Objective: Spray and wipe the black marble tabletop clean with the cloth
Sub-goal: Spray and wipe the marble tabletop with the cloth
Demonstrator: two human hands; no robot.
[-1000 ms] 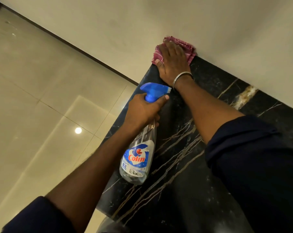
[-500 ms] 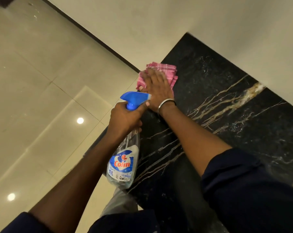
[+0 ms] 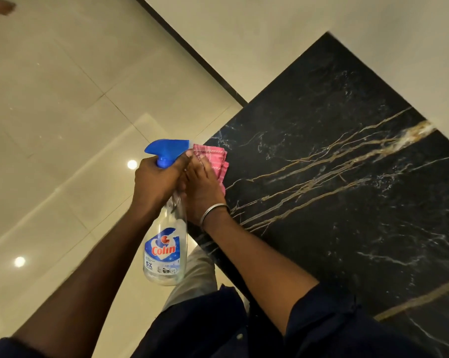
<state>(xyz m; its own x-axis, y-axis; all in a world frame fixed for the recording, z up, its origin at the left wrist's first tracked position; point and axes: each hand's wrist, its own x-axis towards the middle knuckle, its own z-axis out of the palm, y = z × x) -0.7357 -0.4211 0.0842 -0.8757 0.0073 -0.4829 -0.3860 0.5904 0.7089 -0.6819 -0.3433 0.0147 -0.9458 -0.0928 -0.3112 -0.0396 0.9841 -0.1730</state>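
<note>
The black marble tabletop (image 3: 347, 192) with gold and white veins fills the right half of the view. My right hand (image 3: 205, 195) presses flat on a folded pink checked cloth (image 3: 214, 161) at the tabletop's left edge. My left hand (image 3: 157, 182) grips the neck of a clear spray bottle (image 3: 165, 251) with a blue trigger head and a Colin label, held just off the table's edge, touching my right hand.
A cream wall (image 3: 321, 27) runs behind the table, with a dark skirting strip (image 3: 192, 52) at its foot. Glossy beige floor tiles (image 3: 63, 125) lie to the left, below the table's edge. My light trouser leg (image 3: 192, 280) shows under the bottle.
My right hand has dragged the cloth from the far corner by the wall back along the left edge toward me. The bottle stays in my left hand.
</note>
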